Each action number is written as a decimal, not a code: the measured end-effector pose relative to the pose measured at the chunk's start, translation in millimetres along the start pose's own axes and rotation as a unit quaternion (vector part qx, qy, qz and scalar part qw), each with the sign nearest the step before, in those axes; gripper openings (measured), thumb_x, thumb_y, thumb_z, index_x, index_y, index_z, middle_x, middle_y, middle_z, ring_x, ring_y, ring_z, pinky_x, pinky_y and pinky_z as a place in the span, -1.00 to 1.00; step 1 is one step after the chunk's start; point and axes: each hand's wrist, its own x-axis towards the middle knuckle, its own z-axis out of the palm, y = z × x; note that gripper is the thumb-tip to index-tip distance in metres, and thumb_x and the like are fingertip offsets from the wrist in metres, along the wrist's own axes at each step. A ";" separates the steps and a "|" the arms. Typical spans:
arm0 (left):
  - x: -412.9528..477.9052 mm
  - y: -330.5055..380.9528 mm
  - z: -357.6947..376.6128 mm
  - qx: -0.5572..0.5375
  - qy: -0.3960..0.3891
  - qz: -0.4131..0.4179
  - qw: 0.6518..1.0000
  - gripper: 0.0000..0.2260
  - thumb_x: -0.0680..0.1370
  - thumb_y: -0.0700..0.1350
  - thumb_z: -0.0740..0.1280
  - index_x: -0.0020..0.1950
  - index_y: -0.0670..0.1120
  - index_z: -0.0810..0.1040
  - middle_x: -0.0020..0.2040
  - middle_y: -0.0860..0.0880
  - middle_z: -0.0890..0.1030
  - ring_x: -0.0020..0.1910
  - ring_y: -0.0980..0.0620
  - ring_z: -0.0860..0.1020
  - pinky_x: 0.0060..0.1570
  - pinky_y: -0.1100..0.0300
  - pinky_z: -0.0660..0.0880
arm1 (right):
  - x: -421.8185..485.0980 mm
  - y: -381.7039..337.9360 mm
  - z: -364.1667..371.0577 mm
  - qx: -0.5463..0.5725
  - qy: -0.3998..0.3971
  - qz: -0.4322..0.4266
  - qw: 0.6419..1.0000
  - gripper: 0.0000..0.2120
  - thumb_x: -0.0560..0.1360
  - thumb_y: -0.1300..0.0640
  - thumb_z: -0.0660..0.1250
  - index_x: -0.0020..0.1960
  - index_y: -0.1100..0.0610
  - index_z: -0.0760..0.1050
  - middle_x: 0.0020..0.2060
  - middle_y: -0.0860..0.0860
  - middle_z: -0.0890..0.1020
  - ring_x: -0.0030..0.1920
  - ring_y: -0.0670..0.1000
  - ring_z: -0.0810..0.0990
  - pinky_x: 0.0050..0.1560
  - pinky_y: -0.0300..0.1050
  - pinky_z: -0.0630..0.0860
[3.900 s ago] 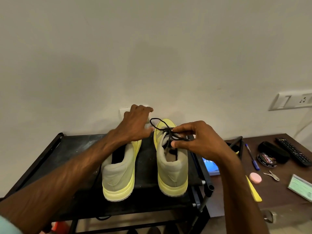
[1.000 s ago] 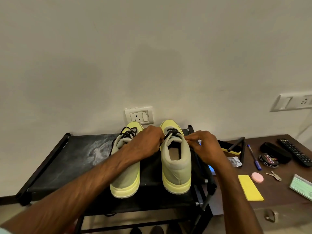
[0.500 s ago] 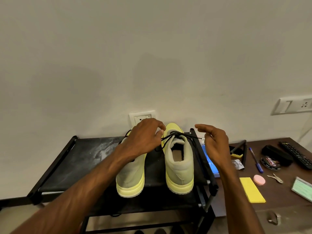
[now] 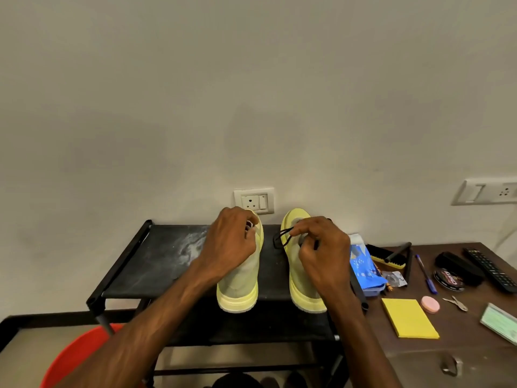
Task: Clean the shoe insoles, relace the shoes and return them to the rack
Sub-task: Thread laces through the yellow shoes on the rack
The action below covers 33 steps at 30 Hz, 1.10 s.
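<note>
The black lace (image 4: 279, 238) of the right shoe (image 4: 297, 219) is being pinched between the thumb and the fingers (image 4: 301, 229) of the right hand (image 4: 321, 247). A slack loop is being left hanging just to the left of those fingers, over the gap between the shoes. The left shoe (image 4: 240, 287) is being gripped at its tongue end by the left hand (image 4: 229, 245), whose fingers (image 4: 249, 217) are being held curled over the upper. Whether a lace end is also being pinched beneath them cannot be told. Both shoes are being supported by the top shelf of the rack (image 4: 156, 247), heels toward the person, directly below the two hands.

The tying of the right shoe's bow is judged to be the step in hand. If the pinched strand is being drawn harder than the loop, the loop could be pulled through and the knot undone. Because only the lace is being held on that side, the light shoe could be dragged or tipped toward the shelf's right edge. Just to the right of the right fingers, a blue packet (image 4: 363, 264) and a brush (image 4: 387, 257) are being crowded against the rack on the table (image 4: 461, 331). A swinging wrist could knock them.
</note>
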 end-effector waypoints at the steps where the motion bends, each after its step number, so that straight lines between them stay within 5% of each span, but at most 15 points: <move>1: -3.2 -4.8 -1.9 0.008 0.002 -0.013 1.000 -0.79 0.54 -0.11 0.37 0.16 -0.03 0.66 0.10 0.01 0.66 0.12 -0.01 0.56 0.12 0.13 0.52 | -2.4 -5.4 4.7 -0.006 -0.020 -0.007 1.000 -0.69 0.39 0.40 0.27 -0.17 0.08 0.70 -0.16 -0.08 0.69 -0.10 -0.13 0.62 -0.01 -0.30 0.53; 5: -13.3 -24.7 -4.8 0.014 -0.003 -0.088 0.996 -0.64 0.54 -0.09 0.41 0.34 -0.05 0.54 0.25 -0.04 0.57 0.27 -0.05 0.48 0.21 0.12 0.45 | -10.0 -20.9 27.1 -0.058 -0.103 -0.010 0.993 -0.67 0.37 0.45 0.32 -0.14 0.08 0.69 -0.15 -0.05 0.68 -0.10 -0.06 0.62 0.01 -0.14 0.58; 9: -14.7 -32.5 1.6 -0.017 -0.004 -0.127 0.992 -0.64 0.55 -0.04 0.43 0.34 -0.01 0.52 0.23 -0.02 0.60 0.19 -0.03 0.55 0.17 0.05 0.55 | -7.8 -32.0 43.9 -0.085 -0.136 0.005 0.987 -0.71 0.45 0.40 0.33 -0.07 0.06 0.70 -0.10 -0.06 0.68 -0.07 -0.06 0.61 -0.03 -0.19 0.55; 17: -9.1 -36.3 12.1 0.036 0.019 -0.109 0.993 -0.64 0.59 -0.10 0.40 0.38 0.02 0.49 0.26 0.01 0.60 0.24 0.00 0.55 0.14 0.17 0.48 | 3.6 -29.3 71.0 -0.107 -0.207 0.065 0.970 -0.90 0.56 0.08 0.36 0.03 0.03 0.63 -0.09 -0.10 0.66 -0.08 -0.08 0.61 0.00 0.01 0.61; 28: -12.6 -32.5 10.9 0.071 0.007 -0.062 0.995 -0.88 0.59 -0.13 0.39 0.12 -0.05 0.59 0.02 -0.05 0.66 -0.01 -0.06 0.62 -0.05 0.07 0.59 | -12.6 -36.7 72.9 -0.122 -0.189 0.078 0.971 -0.80 0.53 0.15 0.39 0.15 0.10 0.63 0.00 -0.02 0.68 -0.01 0.01 0.63 0.01 -0.10 0.52; 33: -17.9 -23.5 7.3 0.086 0.023 -0.059 0.994 -0.97 0.59 -0.14 0.36 0.00 -0.05 0.58 -0.06 -0.07 0.67 -0.10 -0.09 0.61 -0.16 0.04 0.55 | -14.3 -37.4 67.2 -0.091 -0.202 0.082 0.972 -0.72 0.49 0.17 0.44 0.19 0.14 0.65 0.05 0.03 0.72 0.02 0.06 0.67 0.09 0.00 0.60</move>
